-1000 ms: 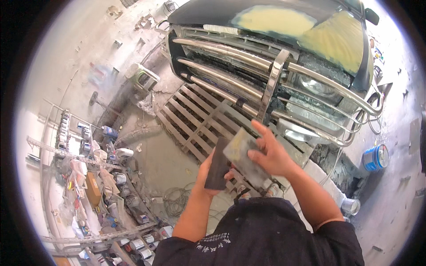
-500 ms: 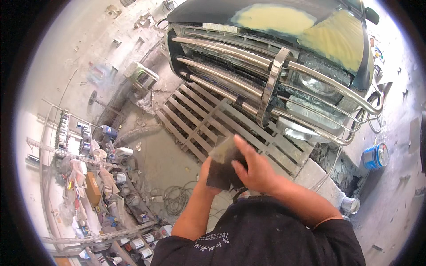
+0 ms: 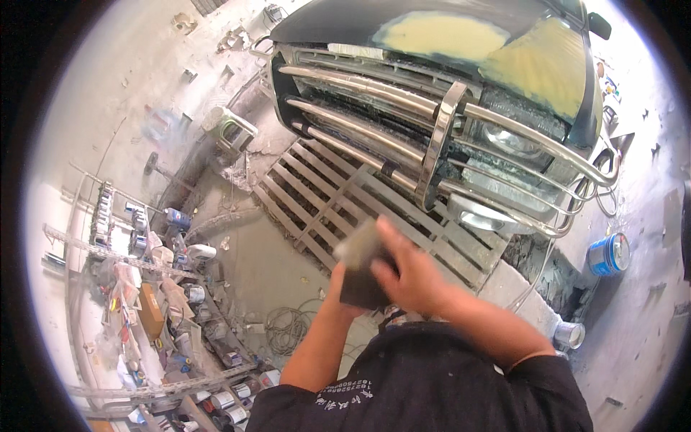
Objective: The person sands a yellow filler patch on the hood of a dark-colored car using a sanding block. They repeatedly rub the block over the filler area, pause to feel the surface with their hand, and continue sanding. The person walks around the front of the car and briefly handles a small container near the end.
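Observation:
Both my hands are together above the slatted grate [image 3: 309, 194] in front of the vehicle. My left hand [image 3: 342, 295] grips a dark flat rectangular piece [image 3: 358, 284] from the left, its fingers mostly hidden behind it. My right hand [image 3: 414, 277] is closed over a greyish, yellow-stained pad [image 3: 360, 241] lying on the dark piece; motion blurs both pieces, and where one ends is unclear. Beyond them stands a dark vehicle [image 3: 324, 21] with a chrome front guard [image 3: 450, 129] and pale yellow patches [image 3: 439, 36] on its hood and fender.
A cluttered shelving rack [image 3: 151, 309] with cans and boxes fills the lower left. Coiled hose [image 3: 284, 327] lies on the floor near it. A blue can [image 3: 608, 255] and a silver can [image 3: 568, 335] stand on the right. A greenish-white container [image 3: 234, 129] is beside the grate.
A second ago my hands held the two pieces somewhat apart. My right hand came down and leftward with the pad onto the dark piece, and both have stayed together since, shifting slightly.

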Tool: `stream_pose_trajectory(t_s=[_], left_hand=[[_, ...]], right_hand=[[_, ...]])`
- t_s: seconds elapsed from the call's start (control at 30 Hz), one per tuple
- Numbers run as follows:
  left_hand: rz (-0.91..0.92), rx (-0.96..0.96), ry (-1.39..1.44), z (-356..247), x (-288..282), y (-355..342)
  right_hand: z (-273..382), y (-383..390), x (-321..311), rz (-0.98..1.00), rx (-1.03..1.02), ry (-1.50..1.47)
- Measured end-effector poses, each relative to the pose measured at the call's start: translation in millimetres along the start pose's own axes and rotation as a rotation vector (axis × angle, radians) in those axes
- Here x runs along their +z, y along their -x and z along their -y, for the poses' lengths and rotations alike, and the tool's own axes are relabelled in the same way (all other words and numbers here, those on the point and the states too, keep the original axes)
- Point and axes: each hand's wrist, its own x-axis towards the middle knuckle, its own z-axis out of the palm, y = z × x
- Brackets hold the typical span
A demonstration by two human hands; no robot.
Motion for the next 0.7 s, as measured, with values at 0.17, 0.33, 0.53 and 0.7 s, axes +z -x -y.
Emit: stream_pose_trajectory(t_s=[0.17,0.33,0.53,0.7], left_hand=[[0.22,-0.106,0.068,-5,0,1],[0.483,-0.216,0.329,2,-42,-21],[-0.361,0.533,-0.625,-11,-18,-5],[-0.13,0.65,-0.96,4,-12,2]], right_hand=[[-2,-12,-7,-0.021,0.265,-0.145],[5,29,14,0.233,0.056,-0.266],[-46,37,-17,0.224,0.448,-0.803],[-63,12,-20,0.137,0.566,-0.948]])
